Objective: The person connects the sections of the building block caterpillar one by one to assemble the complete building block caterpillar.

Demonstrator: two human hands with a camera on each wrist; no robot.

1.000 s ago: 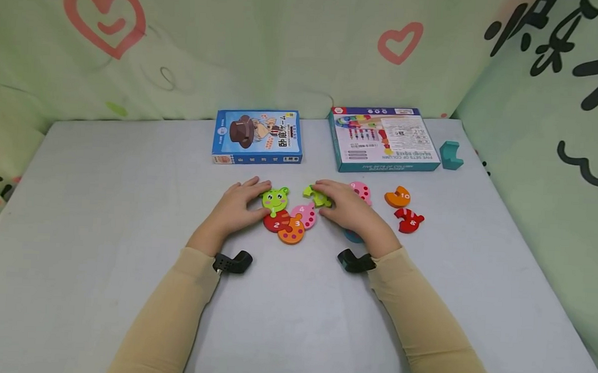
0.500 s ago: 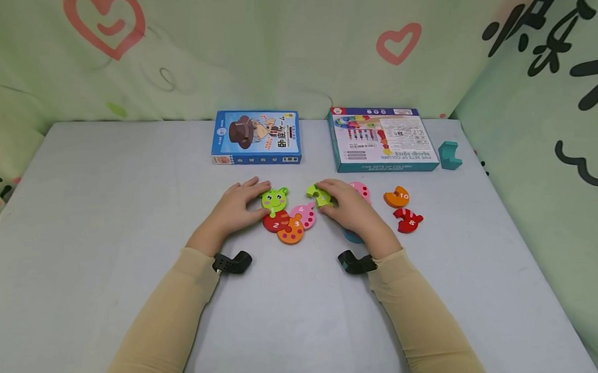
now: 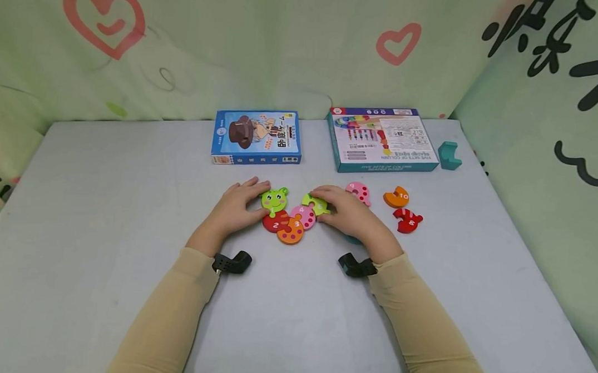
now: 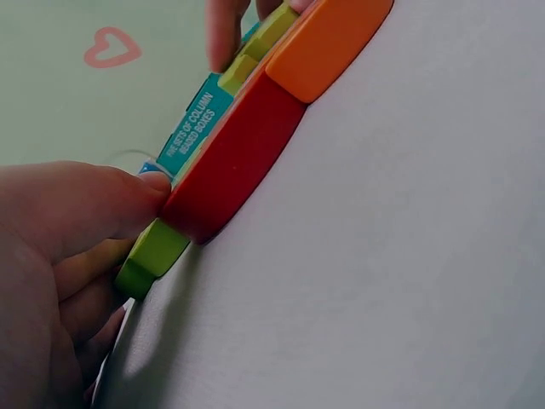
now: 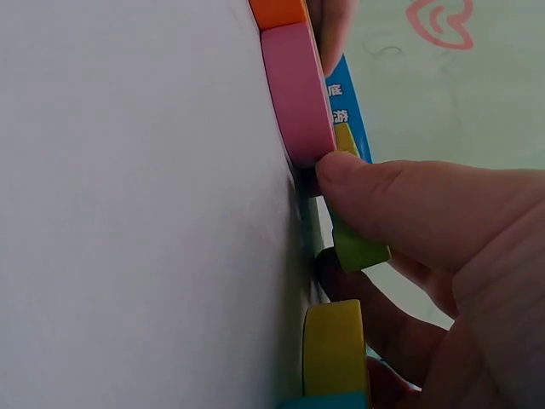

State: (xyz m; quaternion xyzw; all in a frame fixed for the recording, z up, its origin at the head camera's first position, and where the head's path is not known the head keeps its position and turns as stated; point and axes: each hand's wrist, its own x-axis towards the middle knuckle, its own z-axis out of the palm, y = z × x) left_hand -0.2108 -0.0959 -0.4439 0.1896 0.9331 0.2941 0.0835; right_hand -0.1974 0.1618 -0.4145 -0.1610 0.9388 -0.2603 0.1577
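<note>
My left hand (image 3: 234, 207) holds the green smiling head piece (image 3: 275, 198) of a caterpillar puzzle, thumb near its joint with the red piece marked 2 (image 3: 272, 223). Linked on from there are the orange piece 3 (image 3: 290, 236) and the pink piece 4 (image 3: 306, 216). Between thumb and fingers my right hand (image 3: 348, 212) pinches a light green puzzle piece (image 3: 319, 204), which overlaps the top of the pink one. In the right wrist view, this green piece (image 5: 362, 249) sits raised and slightly tilted beside the pink edge (image 5: 298, 94), its far part hidden by my thumb.
Close to my right fingers are a yellow piece (image 5: 334, 349) and a blue piece (image 5: 328, 401). Beyond that hand lie a pink spotted piece (image 3: 359, 192), an orange piece (image 3: 396, 197) and a red tail piece (image 3: 408, 220). Behind stand a blue box (image 3: 257, 137), a teal-edged box (image 3: 383, 140) and a teal holder (image 3: 449, 156).
The right hand has brought the light green piece down and toward me, turning it, from apart from the pink piece 4 to right against it. The left hand has stayed in place.
</note>
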